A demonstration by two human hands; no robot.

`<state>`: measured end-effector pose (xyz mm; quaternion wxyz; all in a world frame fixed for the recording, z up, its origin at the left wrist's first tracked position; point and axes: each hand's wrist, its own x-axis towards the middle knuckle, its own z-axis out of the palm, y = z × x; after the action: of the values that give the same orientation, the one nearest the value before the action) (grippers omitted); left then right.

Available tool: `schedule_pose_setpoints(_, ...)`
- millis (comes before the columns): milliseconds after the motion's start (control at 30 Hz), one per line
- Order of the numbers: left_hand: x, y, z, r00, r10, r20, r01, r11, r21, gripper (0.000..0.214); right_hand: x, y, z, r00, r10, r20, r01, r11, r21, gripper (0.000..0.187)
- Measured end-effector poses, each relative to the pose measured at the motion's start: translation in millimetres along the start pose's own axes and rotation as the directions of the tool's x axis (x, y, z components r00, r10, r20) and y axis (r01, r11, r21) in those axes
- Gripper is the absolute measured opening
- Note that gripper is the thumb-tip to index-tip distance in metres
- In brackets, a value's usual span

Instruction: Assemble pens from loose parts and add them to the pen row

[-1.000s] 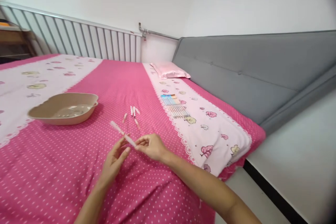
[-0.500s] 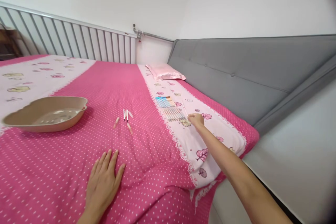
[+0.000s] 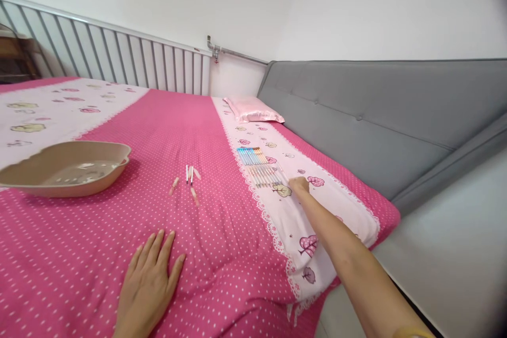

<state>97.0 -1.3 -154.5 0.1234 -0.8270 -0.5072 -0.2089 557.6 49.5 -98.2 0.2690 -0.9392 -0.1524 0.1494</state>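
My right hand (image 3: 300, 185) is closed around the lower end of a slim pale pen (image 3: 282, 172), at the right end of a row of pens. That lower row of pale pens (image 3: 263, 175) lies side by side on the white printed band of the bedspread. Just behind it is a second row of pens (image 3: 252, 156), with blue to brown ends. My left hand (image 3: 146, 280) rests flat on the pink dotted cloth, fingers spread, holding nothing. Beyond it lie two white pens (image 3: 187, 174) and several small pinkish pieces (image 3: 174, 186), too blurred to name.
A beige plastic basin (image 3: 114, 169) stands on the bed at the left. A pink satin pillow (image 3: 255, 110) lies at the back, against the grey padded headboard (image 3: 356, 95). A white radiator (image 3: 130, 58) and a pipe run along the far wall.
The pen in my right hand has come down from a raised slant beside the lower row, to lie closer along its right end. My left hand stays flat. The view has shifted slightly.
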Motion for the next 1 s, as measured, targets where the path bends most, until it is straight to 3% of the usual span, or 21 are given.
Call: schedule_pose_setpoints(1000, -2, 3, 0.1, 1.000, -0.024, 0.002, 0.024, 0.999, -0.026, 0.063, 6, 3, 22, 0.988, -0.129, 0.082, 0.126, 0.991, 0.032, 0.029)
